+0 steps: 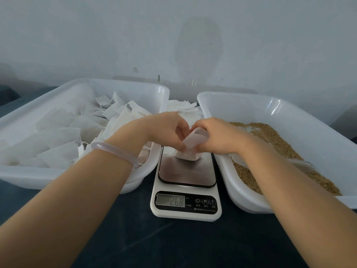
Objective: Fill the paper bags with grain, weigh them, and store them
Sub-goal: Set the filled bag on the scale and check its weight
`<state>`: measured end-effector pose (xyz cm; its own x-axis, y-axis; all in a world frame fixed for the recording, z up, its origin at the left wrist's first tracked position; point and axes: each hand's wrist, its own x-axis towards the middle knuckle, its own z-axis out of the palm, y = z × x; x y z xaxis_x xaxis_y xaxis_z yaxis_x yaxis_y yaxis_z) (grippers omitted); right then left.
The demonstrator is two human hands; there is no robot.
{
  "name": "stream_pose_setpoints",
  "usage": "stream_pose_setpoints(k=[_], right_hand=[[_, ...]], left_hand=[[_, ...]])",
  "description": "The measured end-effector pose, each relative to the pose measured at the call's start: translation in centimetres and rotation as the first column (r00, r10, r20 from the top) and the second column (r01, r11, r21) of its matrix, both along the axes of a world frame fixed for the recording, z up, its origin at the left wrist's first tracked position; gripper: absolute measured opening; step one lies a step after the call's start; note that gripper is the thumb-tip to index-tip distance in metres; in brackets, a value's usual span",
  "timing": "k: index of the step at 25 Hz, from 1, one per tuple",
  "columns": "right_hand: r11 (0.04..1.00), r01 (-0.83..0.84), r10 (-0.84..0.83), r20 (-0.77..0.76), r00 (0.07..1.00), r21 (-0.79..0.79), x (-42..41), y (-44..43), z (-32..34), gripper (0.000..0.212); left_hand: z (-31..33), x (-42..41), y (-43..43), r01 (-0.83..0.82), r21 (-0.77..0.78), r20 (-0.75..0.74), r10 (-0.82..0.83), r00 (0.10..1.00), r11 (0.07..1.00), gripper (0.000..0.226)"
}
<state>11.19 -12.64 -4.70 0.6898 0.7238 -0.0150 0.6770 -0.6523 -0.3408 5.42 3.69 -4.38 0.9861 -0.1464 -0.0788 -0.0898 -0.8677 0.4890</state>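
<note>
White paper bag (190, 153) between left hand (164, 130) and right hand (218, 136); golden-brown grain (280, 132) beside the right; pink bangle (116, 151) behind the left.

The white rectangular digital kitchen scale (185, 214) shows 26.8 on its grey display (170, 200). Its round buttons (205, 201) carry a power symbol, M and T. The smaller print is illegible.

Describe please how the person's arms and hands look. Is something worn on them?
The left forearm and right forearm are bare, no sleeves in view. The left hand and the right hand have no gloves, and no rings show. On the left wrist sits one smooth, translucent bangle, pale pinkish-lilac.
</note>
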Motion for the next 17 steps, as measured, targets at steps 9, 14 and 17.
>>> stream_pose_setpoints(k=[9,14,17], right_hand=[[0.810,0.077,-0.054,-0.056,0.997,0.581,0.3,-0.4,0.5,0.029],[0.760,0.126,-0.100,-0.077,0.992,0.637,1.1,-0.7,0.3,0.024],[0.761,0.129,-0.097,-0.085,0.992,0.635,1.5,-0.5,0.0,0.023]], left_hand=[[1.0,0.2,2.3,-0.261,-0.285,0.368,0.357,0.858,0.922,0.020],[0.8,0.5,5.8,-0.665,-0.378,0.405,0.761,0.507,0.644,0.021],[-0.2,1.1,6.6,-0.676,-0.402,0.213,0.781,0.587,0.617,0.032]])
